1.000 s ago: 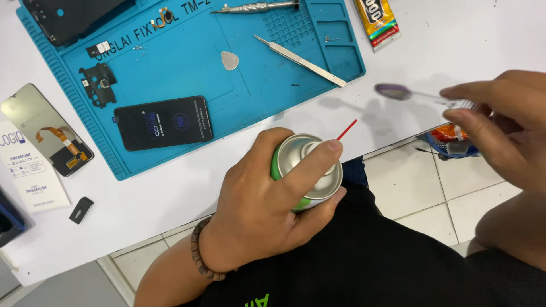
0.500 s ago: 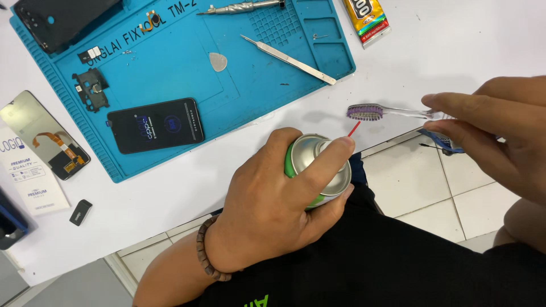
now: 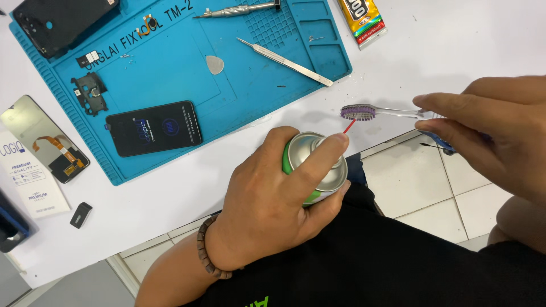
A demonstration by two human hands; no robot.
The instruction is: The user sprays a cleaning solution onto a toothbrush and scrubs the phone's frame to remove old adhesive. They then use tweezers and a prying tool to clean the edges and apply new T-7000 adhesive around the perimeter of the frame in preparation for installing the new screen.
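**Spray can and toothbrush held over the table edge**

Spray can (image 3: 315, 165), green with a silver top, sits clamped in our left hand (image 3: 273, 199), forefinger pressed on its nozzle. Its thin red straw (image 3: 348, 126) points up at the purple bristles of a clear-handled toothbrush (image 3: 358, 111), which our right hand (image 3: 495, 131) pinches by the handle. Both hands hover just off the white table (image 3: 443, 45). Farther back, a blue work mat (image 3: 170, 74) carries a dark phone (image 3: 153, 128), tweezers (image 3: 284, 61) and a pick (image 3: 214, 65).

A blue mat (image 3: 170, 74) holds a phone (image 3: 153, 128), tweezers (image 3: 284, 62) and a pick (image 3: 214, 65).
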